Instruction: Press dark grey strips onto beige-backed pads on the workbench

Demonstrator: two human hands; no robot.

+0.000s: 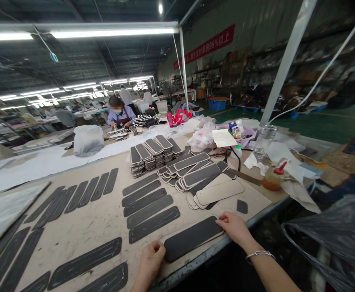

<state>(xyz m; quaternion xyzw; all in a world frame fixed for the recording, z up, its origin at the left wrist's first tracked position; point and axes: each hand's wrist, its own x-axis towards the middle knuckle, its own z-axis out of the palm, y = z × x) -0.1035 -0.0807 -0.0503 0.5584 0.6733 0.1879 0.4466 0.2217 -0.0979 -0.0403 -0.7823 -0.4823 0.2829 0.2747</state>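
A long black panel with rounded corners point(192, 238) lies near the front edge of the table, over a pale piece that shows along its border. My left hand point(151, 259) is closed at the panel's left end, fingertips pinched on its edge. At the opposite end, my right hand point(233, 228) pinches the right corner between thumb and fingers. Just beyond are several dark strips with a glossy line near their edges point(154, 224), laid in a row. A loose pile of beige-backed panels point(221, 192) is behind the right hand, beside a small dark scrap point(242, 206).
Neat stacks of panels point(153, 156) stand mid-table. More glossy strips point(86, 259) cover the left side. At right are a bottle with a red nozzle point(274, 177), a clear jar point(264, 142) and a plastic bag point(332, 231). A co-worker point(121, 113) sits across the table.
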